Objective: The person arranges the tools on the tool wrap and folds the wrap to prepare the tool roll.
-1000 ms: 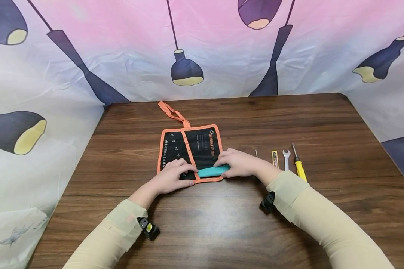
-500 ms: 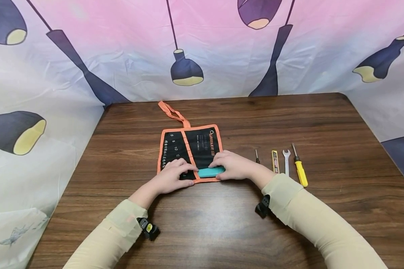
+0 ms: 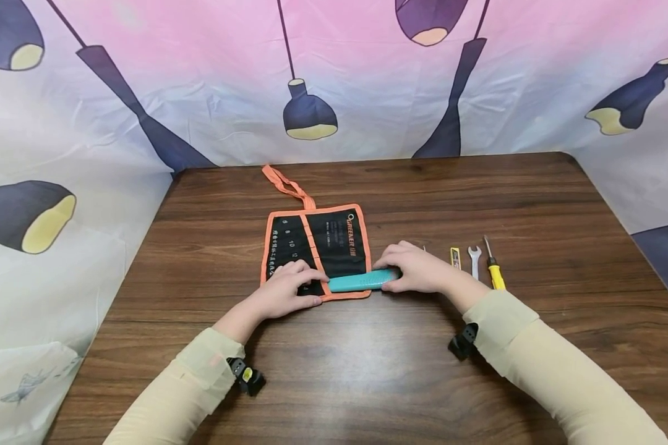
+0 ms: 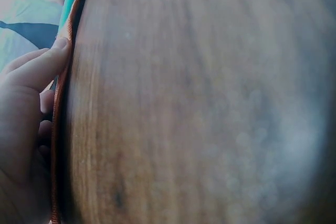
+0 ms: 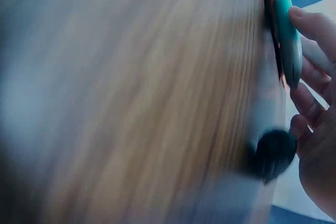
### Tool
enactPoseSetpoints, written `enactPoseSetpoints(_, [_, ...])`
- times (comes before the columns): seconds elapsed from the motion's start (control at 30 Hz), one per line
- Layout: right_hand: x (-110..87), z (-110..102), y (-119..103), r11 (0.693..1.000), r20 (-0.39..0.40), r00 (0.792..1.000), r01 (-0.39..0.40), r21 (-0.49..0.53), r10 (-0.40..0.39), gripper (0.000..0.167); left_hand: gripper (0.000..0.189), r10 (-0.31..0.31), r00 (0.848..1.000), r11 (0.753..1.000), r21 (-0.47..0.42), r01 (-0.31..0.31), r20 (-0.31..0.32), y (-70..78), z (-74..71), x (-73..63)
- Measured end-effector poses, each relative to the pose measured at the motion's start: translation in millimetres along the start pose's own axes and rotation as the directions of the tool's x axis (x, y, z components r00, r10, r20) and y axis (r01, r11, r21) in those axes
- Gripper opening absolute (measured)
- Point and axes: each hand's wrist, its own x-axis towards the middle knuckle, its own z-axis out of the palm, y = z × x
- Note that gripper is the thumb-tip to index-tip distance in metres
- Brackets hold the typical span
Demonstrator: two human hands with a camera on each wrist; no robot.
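Observation:
A black tool pouch [image 3: 339, 247] with orange trim lies flat on the table, printed with numbers and lettering. Across its lower right part lies a long teal tool [image 3: 356, 282] with a ridged handle; its exact kind does not show. Its left end meets the orange middle band. My right hand [image 3: 417, 269] pinches the tool's right end between thumb and fingers, and the right wrist view shows a greyish tip on the tool [image 5: 287, 35]. My left hand [image 3: 286, 290] grips the pouch's lower left part, its index fingertip at the band and thumb at the bottom trim [image 4: 64, 77].
Right of the pouch lie a yellow-labelled strip [image 3: 454, 257], an open-ended wrench [image 3: 475, 259] and a yellow-handled screwdriver [image 3: 495, 272], partly behind my right arm. A dark round end [image 5: 275, 153] appears blurred in the right wrist view. An orange strap [image 3: 286, 185] trails behind the pouch.
My right hand shifted slightly left, then back further right. More of the teal tool shows now, reaching past the pouch's right edge. My left hand has stayed in place.

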Motion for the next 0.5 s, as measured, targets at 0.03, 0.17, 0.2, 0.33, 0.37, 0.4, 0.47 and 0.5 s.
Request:
enactPoseSetpoints(0.03, [-2.9,-1,2,1.0,-0.004,1.0,-0.004,0.0,0.004,0.034,0.035,0.001,1.0,1.0,0.003,-0.001,-0.002,0.1,-0.3,0.0])
enactPoseSetpoints(0.17, [-10.2,-4,6,1.0,-0.017,1.0,-0.015,-0.002,0.015,0.034,0.036,-0.005,1.0,1.0,0.006,0.005,-0.004,0.6,-1.2,-0.5])
enactPoseSetpoints(0.2, [-11.1,-5,7,1.0,-0.018,1.0,-0.02,-0.001,0.02,0.033,0.036,-0.008,1.0,1.0,0.005,0.008,-0.001,1.0,-1.4,-0.5])
enactPoseSetpoints(0.33, [-13.6,-5,8,1.0,-0.023,0.999,-0.029,-0.007,0.029,0.031,0.036,-0.013,1.0,1.0,0.002,0.013,0.006,1.5,-1.2,-0.4])
enactPoseSetpoints(0.37, [-14.1,-5,8,1.0,-0.024,0.999,-0.029,-0.009,0.029,0.031,0.037,-0.011,1.0,1.0,-0.001,0.011,0.006,1.5,-1.1,-0.2])
enactPoseSetpoints(0.4, [-14.6,-5,8,1.0,-0.026,0.999,-0.029,-0.009,0.029,0.03,0.037,-0.01,1.0,1.0,-0.003,0.01,0.006,1.3,-0.8,-0.1])
enactPoseSetpoints(0.47, [-15.1,-5,8,1.0,-0.027,0.999,-0.03,-0.009,0.029,0.029,0.037,-0.008,1.0,1.0,-0.005,0.008,0.006,1.0,-0.4,0.3])
enactPoseSetpoints(0.5, [-15.3,-5,8,1.0,-0.028,0.999,-0.029,-0.01,0.029,0.029,0.037,-0.008,1.0,1.0,-0.006,0.008,0.006,0.9,-0.2,0.5])
